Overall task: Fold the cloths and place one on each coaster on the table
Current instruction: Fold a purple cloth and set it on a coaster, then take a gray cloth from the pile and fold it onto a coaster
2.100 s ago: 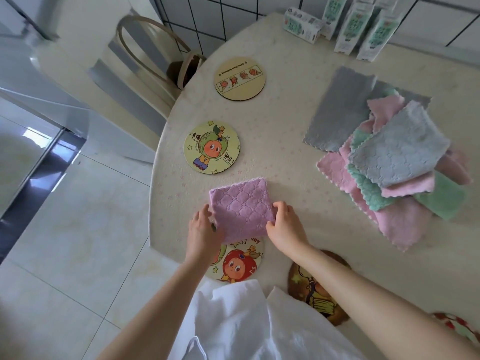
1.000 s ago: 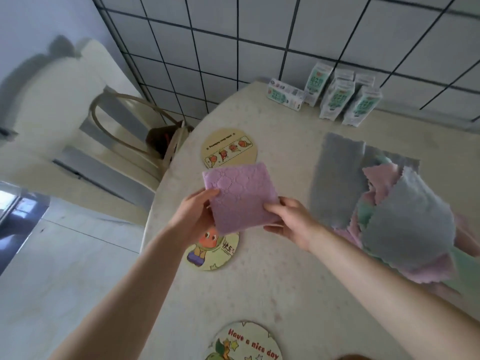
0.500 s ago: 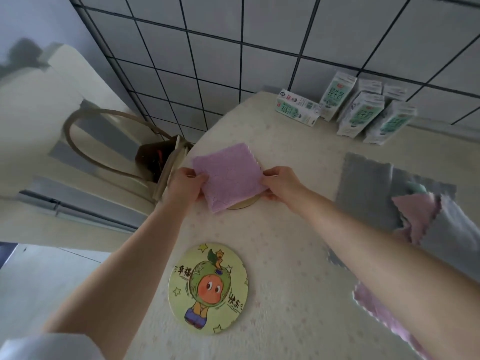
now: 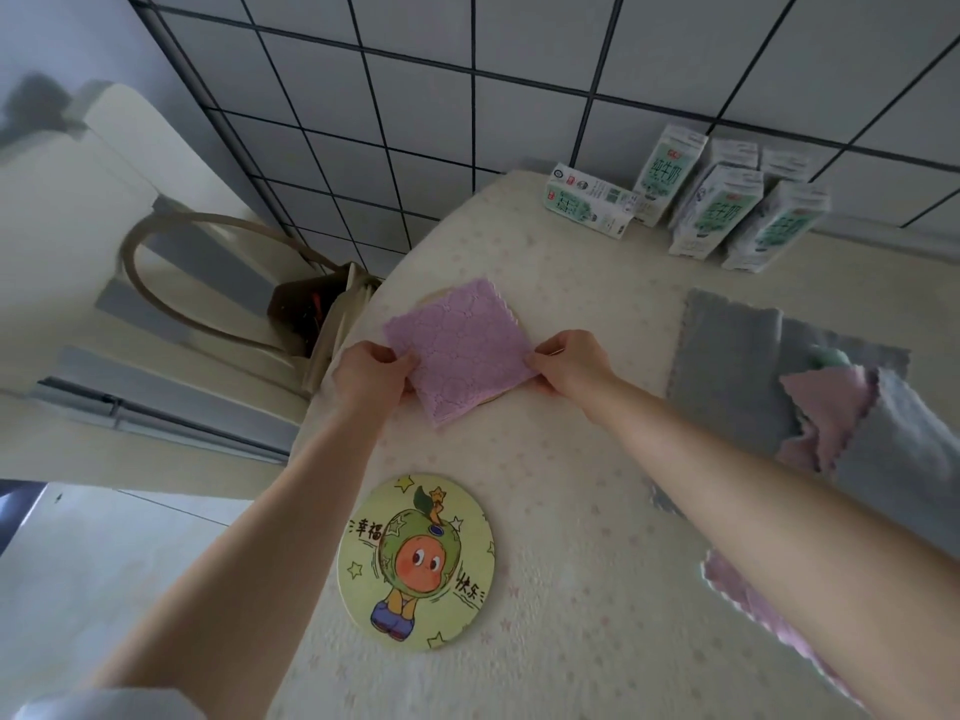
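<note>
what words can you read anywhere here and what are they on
"幸福" and "快乐": on the cartoon coaster, left and right of the figure.
"纯牛奶": on the tall milk carton at the back.
Other cartons: print too small or blurred to read.
Purple cloth: no text.

We find bare counter (image 4: 571,459) between the near coaster (image 4: 415,561) and the cloth pile (image 4: 883,423) on the right, and again between the folded cloth (image 4: 462,350) and the cartons (image 4: 727,210) far right. A bag (image 4: 306,309) crowds the left edge.
</note>
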Demonstrator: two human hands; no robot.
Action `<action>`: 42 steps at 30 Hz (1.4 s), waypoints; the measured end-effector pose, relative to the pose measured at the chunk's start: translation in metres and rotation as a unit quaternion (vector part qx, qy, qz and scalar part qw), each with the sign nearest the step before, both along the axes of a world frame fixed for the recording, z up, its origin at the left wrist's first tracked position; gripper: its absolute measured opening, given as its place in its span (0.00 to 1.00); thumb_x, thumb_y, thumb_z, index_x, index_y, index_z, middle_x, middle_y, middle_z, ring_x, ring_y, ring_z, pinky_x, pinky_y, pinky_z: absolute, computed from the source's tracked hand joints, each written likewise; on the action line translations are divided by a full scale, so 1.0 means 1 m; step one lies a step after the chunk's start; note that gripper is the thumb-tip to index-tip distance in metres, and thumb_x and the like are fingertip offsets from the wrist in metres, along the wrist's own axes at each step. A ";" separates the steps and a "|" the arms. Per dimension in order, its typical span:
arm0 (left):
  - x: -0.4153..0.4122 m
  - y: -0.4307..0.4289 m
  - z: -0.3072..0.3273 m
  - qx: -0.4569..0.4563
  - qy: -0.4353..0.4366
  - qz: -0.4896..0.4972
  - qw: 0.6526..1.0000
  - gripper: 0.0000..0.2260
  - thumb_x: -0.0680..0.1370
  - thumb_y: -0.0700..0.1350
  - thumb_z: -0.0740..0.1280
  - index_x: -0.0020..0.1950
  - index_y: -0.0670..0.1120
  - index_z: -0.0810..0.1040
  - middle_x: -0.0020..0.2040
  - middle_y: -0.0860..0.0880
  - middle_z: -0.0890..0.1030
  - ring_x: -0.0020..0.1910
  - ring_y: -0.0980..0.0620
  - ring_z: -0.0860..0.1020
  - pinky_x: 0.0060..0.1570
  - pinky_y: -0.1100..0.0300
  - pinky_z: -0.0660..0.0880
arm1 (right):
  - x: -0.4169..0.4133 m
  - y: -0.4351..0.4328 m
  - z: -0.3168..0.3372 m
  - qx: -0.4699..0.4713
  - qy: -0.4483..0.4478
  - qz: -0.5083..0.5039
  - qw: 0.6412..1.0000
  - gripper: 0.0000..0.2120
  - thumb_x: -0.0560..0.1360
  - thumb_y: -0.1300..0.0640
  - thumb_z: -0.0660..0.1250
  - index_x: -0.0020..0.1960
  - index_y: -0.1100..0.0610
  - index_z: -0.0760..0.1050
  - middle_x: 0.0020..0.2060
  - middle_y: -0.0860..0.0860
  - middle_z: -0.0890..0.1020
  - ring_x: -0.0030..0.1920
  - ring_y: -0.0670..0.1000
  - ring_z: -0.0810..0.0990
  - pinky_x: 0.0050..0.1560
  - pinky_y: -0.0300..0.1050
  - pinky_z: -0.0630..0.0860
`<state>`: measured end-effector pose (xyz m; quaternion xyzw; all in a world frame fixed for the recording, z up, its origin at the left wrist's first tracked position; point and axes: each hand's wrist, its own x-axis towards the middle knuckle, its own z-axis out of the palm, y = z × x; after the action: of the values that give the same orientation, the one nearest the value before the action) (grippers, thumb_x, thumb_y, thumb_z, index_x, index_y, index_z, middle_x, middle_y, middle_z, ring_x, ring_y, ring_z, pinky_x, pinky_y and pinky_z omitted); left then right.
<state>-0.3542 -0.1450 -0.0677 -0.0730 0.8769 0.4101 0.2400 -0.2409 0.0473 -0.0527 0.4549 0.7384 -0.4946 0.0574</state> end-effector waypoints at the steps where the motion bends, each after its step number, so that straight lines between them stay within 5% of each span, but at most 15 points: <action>1: 0.002 -0.002 0.003 -0.024 0.010 -0.013 1.000 0.09 0.73 0.52 0.71 0.45 0.48 0.76 0.39 0.48 0.83 0.40 0.49 0.82 0.48 0.51 0.79 | 0.003 0.000 0.003 0.005 -0.008 0.011 1.000 0.07 0.69 0.59 0.69 0.32 0.55 0.77 0.36 0.58 0.85 0.42 0.57 0.84 0.49 0.53 0.80; 5: 0.022 -0.013 0.017 -0.100 0.038 -0.053 0.993 0.11 0.72 0.55 0.68 0.50 0.51 0.74 0.43 0.49 0.82 0.42 0.49 0.80 0.43 0.55 0.77 | 0.028 0.003 0.013 0.014 -0.039 0.058 0.997 0.08 0.70 0.60 0.67 0.32 0.55 0.75 0.37 0.60 0.84 0.37 0.56 0.81 0.45 0.48 0.78; 9: 0.057 -0.013 0.035 -0.109 0.115 -0.106 0.982 0.12 0.76 0.46 0.68 0.57 0.45 0.74 0.48 0.49 0.78 0.46 0.48 0.78 0.43 0.54 0.76 | 0.080 0.011 0.020 0.051 -0.047 0.098 0.993 0.02 0.70 0.58 0.66 0.40 0.53 0.76 0.41 0.56 0.84 0.44 0.58 0.82 0.46 0.48 0.79; 21: 0.213 0.066 0.059 -0.116 0.163 -0.333 0.922 0.08 0.75 0.49 0.64 0.53 0.51 0.76 0.51 0.51 0.81 0.48 0.46 0.78 0.43 0.56 0.75 | 0.273 0.045 0.047 0.235 -0.013 0.139 0.962 0.02 0.72 0.61 0.65 0.41 0.57 0.76 0.40 0.58 0.83 0.43 0.60 0.81 0.41 0.48 0.74; 28: 0.303 0.120 0.060 -0.101 0.165 -0.403 0.894 0.08 0.74 0.48 0.64 0.52 0.50 0.77 0.52 0.47 0.81 0.50 0.43 0.78 0.45 0.56 0.74 | 0.360 0.084 0.057 0.303 -0.008 0.154 0.940 0.03 0.73 0.60 0.65 0.45 0.55 0.78 0.41 0.52 0.83 0.45 0.55 0.81 0.52 0.53 0.75; 33: 0.342 0.156 0.058 -0.078 0.188 -0.438 0.875 0.08 0.77 0.46 0.62 0.54 0.48 0.77 0.52 0.48 0.79 0.49 0.44 0.78 0.44 0.53 0.77 | 0.375 0.138 0.066 0.340 -0.004 0.182 0.923 0.06 0.74 0.63 0.64 0.49 0.59 0.78 0.45 0.53 0.83 0.46 0.55 0.81 0.46 0.48 0.77; 42: 0.357 0.203 0.045 -0.064 0.173 -0.452 0.873 0.13 0.79 0.47 0.61 0.62 0.46 0.72 0.55 0.49 0.75 0.50 0.49 0.75 0.50 0.52 0.77 | 0.328 0.218 0.050 0.344 -0.065 0.295 0.889 0.19 0.77 0.65 0.58 0.67 0.55 0.70 0.63 0.54 0.72 0.61 0.57 0.72 0.60 0.52 0.72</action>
<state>0.0024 0.0584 -0.0223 0.3879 0.8664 0.2057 0.2379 0.0875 0.2649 -0.0023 0.2383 0.9571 -0.1391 0.0882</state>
